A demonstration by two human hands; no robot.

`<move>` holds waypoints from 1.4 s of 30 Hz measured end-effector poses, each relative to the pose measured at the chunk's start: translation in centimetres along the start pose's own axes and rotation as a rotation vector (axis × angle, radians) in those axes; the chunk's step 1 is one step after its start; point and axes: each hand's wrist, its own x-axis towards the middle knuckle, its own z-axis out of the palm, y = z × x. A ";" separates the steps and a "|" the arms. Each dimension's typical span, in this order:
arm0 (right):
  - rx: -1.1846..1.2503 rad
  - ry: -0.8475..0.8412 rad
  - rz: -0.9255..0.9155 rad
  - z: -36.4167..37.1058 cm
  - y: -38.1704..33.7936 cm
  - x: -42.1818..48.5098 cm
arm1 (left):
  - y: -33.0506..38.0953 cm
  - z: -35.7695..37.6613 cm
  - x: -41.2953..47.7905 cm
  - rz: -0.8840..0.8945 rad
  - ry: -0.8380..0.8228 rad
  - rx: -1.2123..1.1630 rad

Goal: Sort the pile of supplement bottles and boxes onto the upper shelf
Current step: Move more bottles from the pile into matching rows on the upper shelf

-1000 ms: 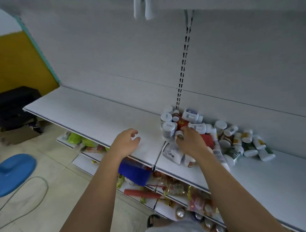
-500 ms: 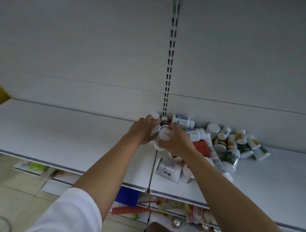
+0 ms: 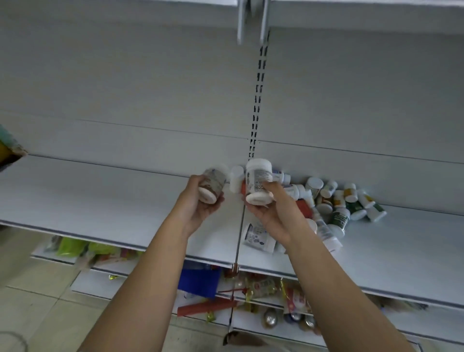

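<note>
Under the shelf (image 3: 100,196), the lower shelves (image 3: 82,281) are showing green packets (image 3: 72,247) at the left, a blue box (image 3: 198,279) in the middle and foil wrappers (image 3: 266,286) further right. A slotted upright (image 3: 258,88) is running up the back panel to brackets (image 3: 251,22) under a top shelf (image 3: 364,3). The pile (image 3: 339,201) of bottles is lying on the shelf right of the upright, against the back panel. One loose bottle (image 3: 258,237) is lying on its side near the front edge, just under the right wrist.

The left hand (image 3: 198,203) is curling its fingers round a brown bottle (image 3: 212,184), holding it tilted above the shelf. The right hand (image 3: 273,211) is gripping a white bottle (image 3: 258,181) nearly upright, fingers wrapped round its lower half, in front of the pile's left end. The two held bottles are hanging near each other, not touching.

Flat white shelf is stretching left of the hands out to the front edge, and more is showing right of the pile.
</note>
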 end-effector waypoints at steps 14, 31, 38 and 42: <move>-0.110 -0.173 0.037 8.1 0.8 -10.7 | 6.4 0.8 -14.9 0.212 -0.228 0.076; -0.494 -0.398 -0.431 16.7 -0.9 -19.8 | 14.2 2.3 -25.4 0.497 -0.273 0.302; -0.541 -0.471 -0.569 21.8 -5.9 -21.3 | 19.9 6.1 -27.2 0.723 -0.296 0.475; -0.593 -0.449 -0.615 24.4 -9.9 -20.9 | 23.6 8.7 -26.7 0.822 -0.295 0.556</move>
